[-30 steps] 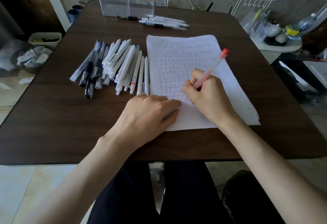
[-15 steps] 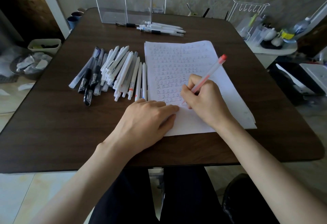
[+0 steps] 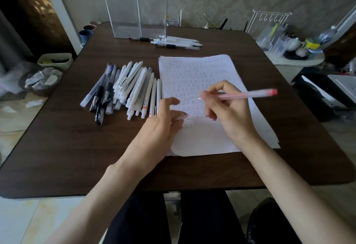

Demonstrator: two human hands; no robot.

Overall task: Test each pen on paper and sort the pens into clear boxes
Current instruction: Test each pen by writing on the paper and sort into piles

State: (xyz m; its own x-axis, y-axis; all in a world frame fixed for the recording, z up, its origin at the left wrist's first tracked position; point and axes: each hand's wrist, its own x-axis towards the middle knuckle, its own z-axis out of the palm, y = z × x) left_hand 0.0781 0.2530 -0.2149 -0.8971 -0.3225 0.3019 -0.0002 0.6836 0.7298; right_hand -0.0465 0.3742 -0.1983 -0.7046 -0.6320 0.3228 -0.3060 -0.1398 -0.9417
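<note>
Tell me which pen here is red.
The red pen gripped in the right hand over the paper; the rest are white or black, lying on the table.

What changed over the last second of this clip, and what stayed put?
The right hand, still gripping the red pen, lifted it off the paper and swung it near level, tip to the left. The left hand rose from its flat press on the paper, fingers now loose near the tip. The pen pile and clear boxes stayed put.

Right hand (image 3: 229, 112), pinch grip on pen (image 3: 248, 95); left hand (image 3: 163, 122) half-curled.
</note>
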